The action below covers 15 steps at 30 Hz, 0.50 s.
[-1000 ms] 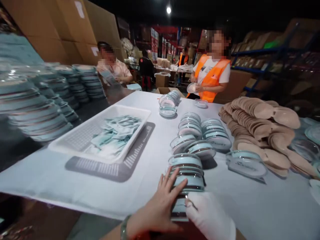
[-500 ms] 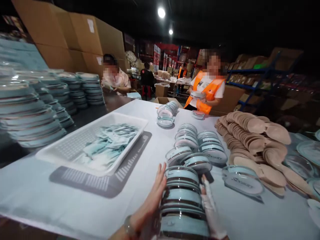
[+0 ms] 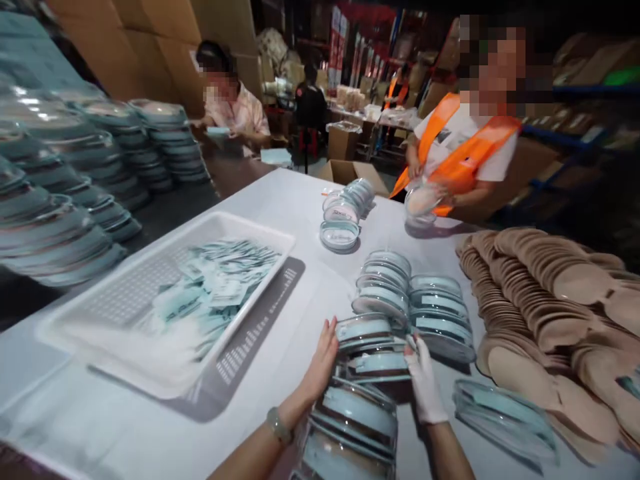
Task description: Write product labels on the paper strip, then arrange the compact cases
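Clear oval plastic cases (image 3: 377,363) with light-blue bands lie between my two hands. My left hand (image 3: 323,363), with a bracelet on its wrist, presses its straight fingers against their left side. Wearing a white glove with bare fingertips, my right hand (image 3: 423,383) grips the right edge of the same cases. Nearer to me, more tilted cases (image 3: 350,427) lean in a row. Just beyond my hands stand two more rows of cases, a left row (image 3: 383,283) and a right row (image 3: 443,317). One single case (image 3: 505,417) lies right of my gloved hand.
A white basket (image 3: 65,323) holds blue-white packets on the left. Rows of beige pads (image 3: 530,293) cover the table's right side. Further cases (image 3: 340,233) stand at the far edge. Across the table, a person in an orange vest (image 3: 465,150) handles a case. Another person (image 3: 237,117) sits behind.
My hands have shifted slightly, and the cases between them are now tilted and separated from the nearer ones. The view has dipped and come closer. The person in the vest has lowered a case towards the table.
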Motion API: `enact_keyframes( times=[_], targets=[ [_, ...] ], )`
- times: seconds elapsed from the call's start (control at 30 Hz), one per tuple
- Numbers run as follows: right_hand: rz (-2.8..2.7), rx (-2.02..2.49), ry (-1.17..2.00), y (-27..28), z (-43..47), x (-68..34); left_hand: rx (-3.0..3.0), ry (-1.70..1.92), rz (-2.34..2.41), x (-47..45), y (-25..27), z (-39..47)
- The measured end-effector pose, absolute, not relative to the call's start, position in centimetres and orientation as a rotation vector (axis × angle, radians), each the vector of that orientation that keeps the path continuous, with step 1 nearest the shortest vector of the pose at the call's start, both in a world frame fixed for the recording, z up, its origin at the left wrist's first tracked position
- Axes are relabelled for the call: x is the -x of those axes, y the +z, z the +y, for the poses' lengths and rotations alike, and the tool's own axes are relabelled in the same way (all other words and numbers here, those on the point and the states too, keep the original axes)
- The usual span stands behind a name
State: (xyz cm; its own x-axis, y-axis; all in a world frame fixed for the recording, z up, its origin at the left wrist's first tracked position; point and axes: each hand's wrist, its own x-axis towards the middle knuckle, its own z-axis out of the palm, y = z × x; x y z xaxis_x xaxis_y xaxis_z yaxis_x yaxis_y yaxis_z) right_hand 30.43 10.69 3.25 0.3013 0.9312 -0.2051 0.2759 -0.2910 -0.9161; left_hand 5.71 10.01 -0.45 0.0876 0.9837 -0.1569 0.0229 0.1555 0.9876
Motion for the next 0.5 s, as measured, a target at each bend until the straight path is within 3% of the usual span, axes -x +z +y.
enact_keyframes(
  times=[0.27, 0.43, 0.5],
  targets=[
    [-1.308, 1.807, 1.250, 3.1, 7.7, -28.0, -1.169, 0.889, 1.299, -4.8, 3.0, 10.0],
    [-1.470, 1.794, 0.686, 8.3, 9.9, -28.3, -0.895, 1.131, 1.584, -1.3, 6.1, 1.2],
    [-1.655, 1.652, 0.711, 10.6, 12.6, -27.7, -0.601, 1.144, 1.668, -0.2, 6.5, -4.9]
  ],
)
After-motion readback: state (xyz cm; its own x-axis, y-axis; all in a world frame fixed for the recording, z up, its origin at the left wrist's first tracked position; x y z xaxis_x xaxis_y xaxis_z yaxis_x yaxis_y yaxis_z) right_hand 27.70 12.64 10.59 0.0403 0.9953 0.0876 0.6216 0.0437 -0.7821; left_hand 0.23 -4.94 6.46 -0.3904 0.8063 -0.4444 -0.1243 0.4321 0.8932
